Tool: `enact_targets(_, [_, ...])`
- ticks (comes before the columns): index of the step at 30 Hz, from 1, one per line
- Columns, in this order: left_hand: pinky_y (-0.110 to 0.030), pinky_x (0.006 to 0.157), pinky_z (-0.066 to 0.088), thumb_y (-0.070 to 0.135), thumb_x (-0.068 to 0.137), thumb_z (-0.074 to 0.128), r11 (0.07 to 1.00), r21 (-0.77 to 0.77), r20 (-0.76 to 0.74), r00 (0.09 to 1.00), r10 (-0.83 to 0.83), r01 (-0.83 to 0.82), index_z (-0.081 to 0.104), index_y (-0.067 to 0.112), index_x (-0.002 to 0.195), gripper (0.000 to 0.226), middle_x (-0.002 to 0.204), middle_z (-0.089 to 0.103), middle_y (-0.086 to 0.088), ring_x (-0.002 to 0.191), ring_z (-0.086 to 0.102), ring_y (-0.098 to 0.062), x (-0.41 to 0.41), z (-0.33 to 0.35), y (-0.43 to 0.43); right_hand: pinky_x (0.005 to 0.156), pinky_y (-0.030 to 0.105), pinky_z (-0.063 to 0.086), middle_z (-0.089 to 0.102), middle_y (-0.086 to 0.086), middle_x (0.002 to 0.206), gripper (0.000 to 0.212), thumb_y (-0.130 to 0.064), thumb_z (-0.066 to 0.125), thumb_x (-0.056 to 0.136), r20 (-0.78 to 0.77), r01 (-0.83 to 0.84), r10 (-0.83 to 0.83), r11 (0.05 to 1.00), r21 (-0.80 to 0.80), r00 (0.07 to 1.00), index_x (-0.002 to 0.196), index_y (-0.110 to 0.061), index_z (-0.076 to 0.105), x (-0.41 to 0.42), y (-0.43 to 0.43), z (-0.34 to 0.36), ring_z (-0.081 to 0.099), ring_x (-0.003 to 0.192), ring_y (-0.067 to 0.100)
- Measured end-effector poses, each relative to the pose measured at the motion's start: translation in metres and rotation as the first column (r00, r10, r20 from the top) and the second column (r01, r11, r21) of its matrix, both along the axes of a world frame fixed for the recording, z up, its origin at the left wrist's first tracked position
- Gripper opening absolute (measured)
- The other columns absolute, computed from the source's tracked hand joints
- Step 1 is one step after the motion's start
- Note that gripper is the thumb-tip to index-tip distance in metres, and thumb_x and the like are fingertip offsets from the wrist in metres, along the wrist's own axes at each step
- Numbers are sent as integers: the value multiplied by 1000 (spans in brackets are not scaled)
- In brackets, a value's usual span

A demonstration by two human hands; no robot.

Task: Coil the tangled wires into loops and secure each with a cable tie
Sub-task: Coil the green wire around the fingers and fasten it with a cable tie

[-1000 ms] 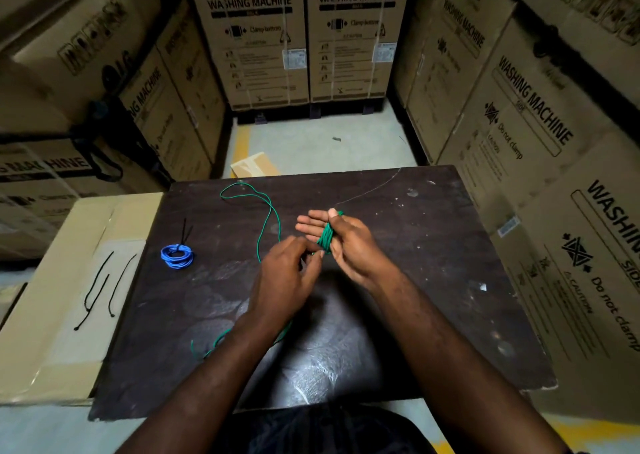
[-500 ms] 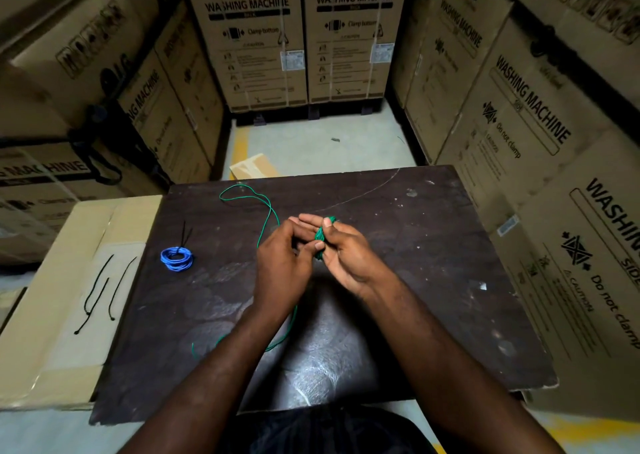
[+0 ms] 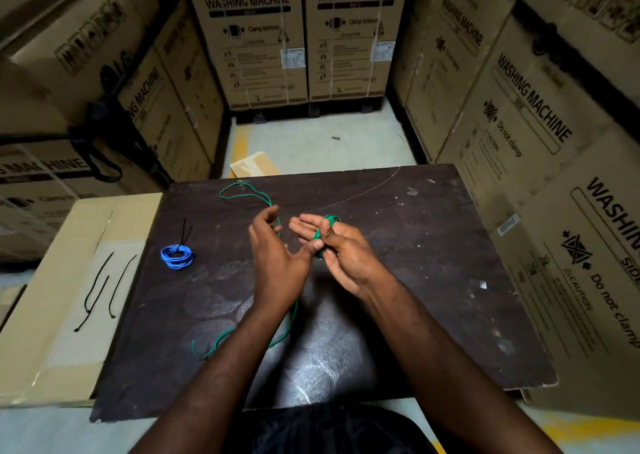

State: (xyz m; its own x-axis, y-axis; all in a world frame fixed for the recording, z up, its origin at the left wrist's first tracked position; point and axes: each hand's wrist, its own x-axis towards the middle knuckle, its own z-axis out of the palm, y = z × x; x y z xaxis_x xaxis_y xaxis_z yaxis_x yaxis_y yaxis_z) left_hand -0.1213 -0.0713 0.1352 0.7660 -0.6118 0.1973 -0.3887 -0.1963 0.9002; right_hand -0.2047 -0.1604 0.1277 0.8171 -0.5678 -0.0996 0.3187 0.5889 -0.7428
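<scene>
Fingers of right hand half-curled, thumb pinning green wire coils across them. Left hand just left of coils, fingers spread loosely, gripping nothing; loose green strand running past it, trailing over desk nearer than coils and looping beyond. Blue coil, tied with black cable tie, lying well left of green coils. Spare ties lying on cardboard box farther left.

Washing-machine boxes wall in a dark board; a flat carton lies left, perhaps cardboard scrap far.
</scene>
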Motion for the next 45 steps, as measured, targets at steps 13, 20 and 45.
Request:
enact_targets(13, [-38, 86, 56, 14, 96, 53, 928, -156, -687, 638, -349, 339, 57, 6, 117, 23, 103, 68, -6, 100, 66, -17, -3, -4, 6, 112, 39, 34, 55, 22, 132, 42, -18, 43, 91, 83, -166, 160, 984, 65, 984, 126, 5, 48, -7, 7, -6, 51, 126, 29])
enact_targets(20, [-44, 94, 53, 12, 96, 52, 937, -176, -733, 596, -329, 302, 56, 2, 120, 26, 109, 69, -12, 105, 66, -24, -11, -3, 7, 114, 40, 31, 41, 28, 142, 51, -6, 46, 86, 149, -297, 286, 953, 58, 947, 135, 9, 38, -16, -1, -6, 42, 133, 35])
enact_targets(45, [-22, 57, 31, -7, 96, 31, 771, -449, -754, 271, -598, 452, 39, 10, 77, 27, 52, 41, 8, 47, 38, -7, -10, 21, 13, 101, 37, 46, 64, 25, 116, 38, -13, 65, 84, 217, -582, 578, 811, -52, 786, 118, 5, 58, -45, -13, 0, 66, 105, 29])
